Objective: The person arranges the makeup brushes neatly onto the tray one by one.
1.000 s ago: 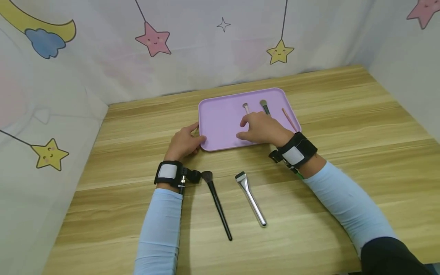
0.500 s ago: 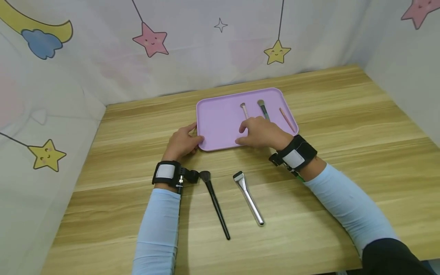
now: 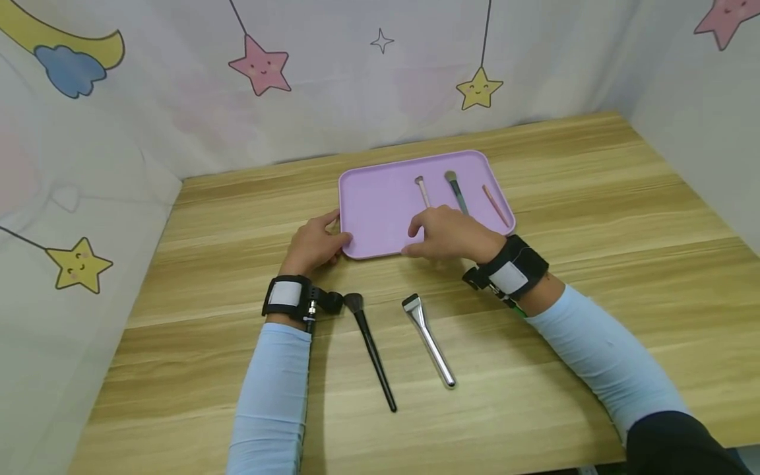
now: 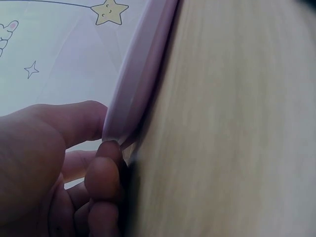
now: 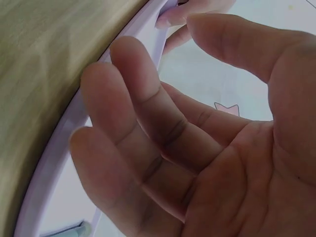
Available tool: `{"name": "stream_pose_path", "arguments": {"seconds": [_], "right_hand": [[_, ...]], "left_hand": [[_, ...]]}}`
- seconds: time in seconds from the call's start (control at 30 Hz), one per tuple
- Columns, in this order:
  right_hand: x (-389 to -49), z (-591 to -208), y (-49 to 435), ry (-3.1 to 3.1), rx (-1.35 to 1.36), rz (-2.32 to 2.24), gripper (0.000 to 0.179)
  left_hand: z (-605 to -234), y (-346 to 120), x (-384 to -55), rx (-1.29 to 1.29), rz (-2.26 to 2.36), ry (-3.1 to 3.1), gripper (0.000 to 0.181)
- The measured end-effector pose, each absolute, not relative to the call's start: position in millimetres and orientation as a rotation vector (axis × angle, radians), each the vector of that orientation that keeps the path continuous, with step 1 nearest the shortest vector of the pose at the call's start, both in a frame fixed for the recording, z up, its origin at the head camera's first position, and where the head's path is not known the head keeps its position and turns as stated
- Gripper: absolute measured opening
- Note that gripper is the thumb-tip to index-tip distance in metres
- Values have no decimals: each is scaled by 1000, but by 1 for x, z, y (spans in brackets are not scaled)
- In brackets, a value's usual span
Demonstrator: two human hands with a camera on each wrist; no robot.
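A lilac tray (image 3: 380,198) lies toward the back of the table. My left hand (image 3: 311,243) grips its near left corner; in the left wrist view, thumb and fingers pinch the tray's rim (image 4: 140,69). Over the tray's near edge hovers my right hand (image 3: 454,234), its fingers loosely bent and holding nothing. Beyond it on the tray lie a small pale brush (image 3: 422,191), a green makeup brush (image 3: 456,192) and a thin pink stick-like piece (image 3: 495,204). The right hand hides the lower ends of the first two.
Nearer me on the wooden table (image 3: 196,369) lie a black makeup brush (image 3: 373,353) and a silver flat-headed brush (image 3: 430,343), side by side. A white curtain (image 3: 332,119) with printed stars stands behind the table.
My right hand has drawn back toward me, toward the tray's near edge, uncovering more of the brush handles. The left hand stays at the tray's corner.
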State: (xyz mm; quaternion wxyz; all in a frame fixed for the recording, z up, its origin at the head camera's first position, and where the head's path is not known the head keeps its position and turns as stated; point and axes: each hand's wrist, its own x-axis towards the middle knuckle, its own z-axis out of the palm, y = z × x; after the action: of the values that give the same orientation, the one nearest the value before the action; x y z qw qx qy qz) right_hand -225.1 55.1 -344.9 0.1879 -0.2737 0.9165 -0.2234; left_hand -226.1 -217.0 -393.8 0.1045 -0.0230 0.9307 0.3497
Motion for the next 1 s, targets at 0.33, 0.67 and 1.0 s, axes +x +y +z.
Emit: {"name": "stream_pose_path", "arguments": {"seconds": [0.33, 0.67, 1.0], "right_hand": [[-221, -344, 56, 2503, -756, -637, 43], [-219, -344, 55, 2470, -784, -616, 41], [-210, -341, 48, 2462, -833, -514, 43]], "left_hand": [[-393, -216, -228, -91, 1018, 2735, 72], [-393, -217, -227, -94, 1028, 2726, 71], [-395, -217, -227, -101, 1046, 2726, 72]]}}
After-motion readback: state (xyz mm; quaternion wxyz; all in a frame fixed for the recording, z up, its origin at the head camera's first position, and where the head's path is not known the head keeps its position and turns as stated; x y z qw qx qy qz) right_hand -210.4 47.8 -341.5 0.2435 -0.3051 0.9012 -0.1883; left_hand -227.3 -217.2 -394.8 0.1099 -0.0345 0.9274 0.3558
